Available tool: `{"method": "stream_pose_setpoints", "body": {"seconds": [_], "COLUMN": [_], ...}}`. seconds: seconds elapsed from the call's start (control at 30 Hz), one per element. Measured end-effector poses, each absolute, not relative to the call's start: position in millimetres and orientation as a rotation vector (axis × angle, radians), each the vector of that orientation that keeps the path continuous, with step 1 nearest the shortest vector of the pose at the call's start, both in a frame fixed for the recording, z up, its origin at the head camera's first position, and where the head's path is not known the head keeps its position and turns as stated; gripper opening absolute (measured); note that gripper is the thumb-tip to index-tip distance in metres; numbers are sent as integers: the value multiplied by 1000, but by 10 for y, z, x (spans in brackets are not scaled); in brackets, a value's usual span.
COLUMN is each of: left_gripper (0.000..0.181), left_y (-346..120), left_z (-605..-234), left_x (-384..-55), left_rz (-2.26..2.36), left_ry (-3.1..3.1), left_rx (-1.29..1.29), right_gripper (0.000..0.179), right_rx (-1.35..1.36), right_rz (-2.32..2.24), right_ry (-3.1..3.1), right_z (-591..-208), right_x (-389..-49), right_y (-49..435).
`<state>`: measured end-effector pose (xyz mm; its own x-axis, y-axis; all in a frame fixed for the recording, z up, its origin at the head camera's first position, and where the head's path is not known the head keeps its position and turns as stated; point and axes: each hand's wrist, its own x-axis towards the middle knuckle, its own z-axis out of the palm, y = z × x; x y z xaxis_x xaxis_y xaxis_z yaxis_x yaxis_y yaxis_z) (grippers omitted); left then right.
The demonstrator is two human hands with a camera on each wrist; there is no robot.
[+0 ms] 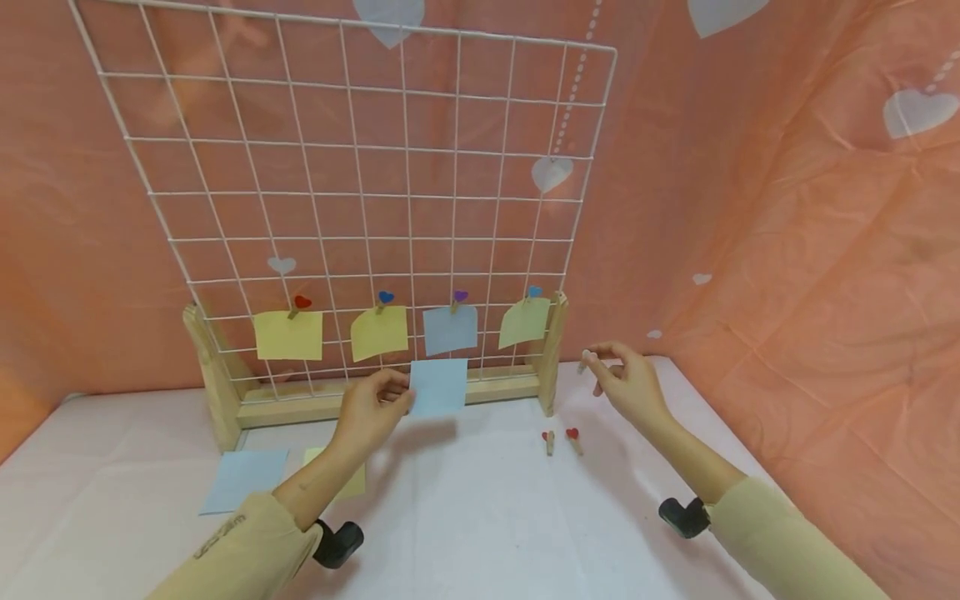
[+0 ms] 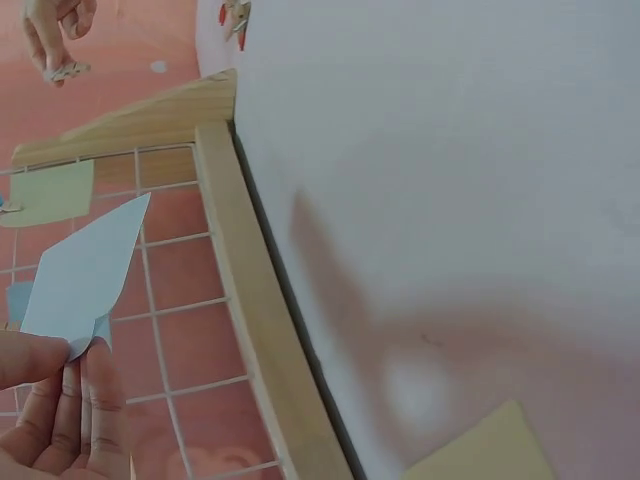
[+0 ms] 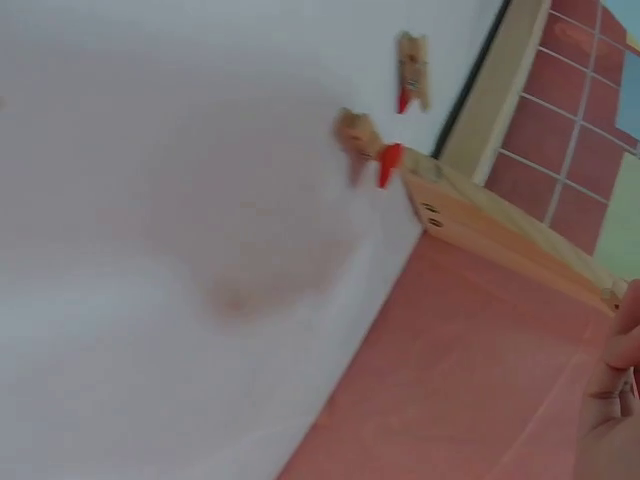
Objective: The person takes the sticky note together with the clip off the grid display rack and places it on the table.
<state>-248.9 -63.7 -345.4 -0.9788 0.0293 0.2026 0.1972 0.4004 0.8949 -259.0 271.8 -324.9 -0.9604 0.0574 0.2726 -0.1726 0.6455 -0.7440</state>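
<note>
My left hand (image 1: 372, 410) pinches a light blue paper note (image 1: 439, 388) between thumb and fingers, in front of the wire grid's lower part. In the left wrist view the note (image 2: 90, 265) curves slightly where the thumb presses it. My right hand (image 1: 628, 385), raised right of the grid, pinches a small wooden clothespin (image 1: 583, 363) with a pale top at its fingertips. Two clothespins with red hearts, a left one (image 1: 550, 443) and a right one (image 1: 575, 442), lie on the table below. In the right wrist view my right hand (image 3: 612, 390) shows only partly.
The white wire grid (image 1: 408, 196) stands in a wooden base (image 1: 300, 408). Clothespins hold two yellow notes, a blue note (image 1: 450, 330) and a pale green note (image 1: 524, 323) along it. Another blue note (image 1: 243, 482) and a yellow note (image 1: 352, 483) lie at the left, the yellow partly hidden by my forearm.
</note>
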Motion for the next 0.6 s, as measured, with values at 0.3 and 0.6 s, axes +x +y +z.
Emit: {"method": "stream_pose_setpoints", "body": {"seconds": [0.3, 0.6], "left_gripper": [19, 18], "left_y": [-653, -721], "left_z": [-3542, -3625], "left_x": [-2423, -2358], "left_rz": [-1751, -1674], "left_ry": [-2507, -2582], "left_rx": [-135, -128], "right_gripper": [29, 27], "right_rx": [57, 30], "right_rz": [1202, 1195], "right_ry": [-2619, -2684], "right_z": [-3417, -3512], "right_x": [-2577, -2530], "right_y": [2807, 2851]}}
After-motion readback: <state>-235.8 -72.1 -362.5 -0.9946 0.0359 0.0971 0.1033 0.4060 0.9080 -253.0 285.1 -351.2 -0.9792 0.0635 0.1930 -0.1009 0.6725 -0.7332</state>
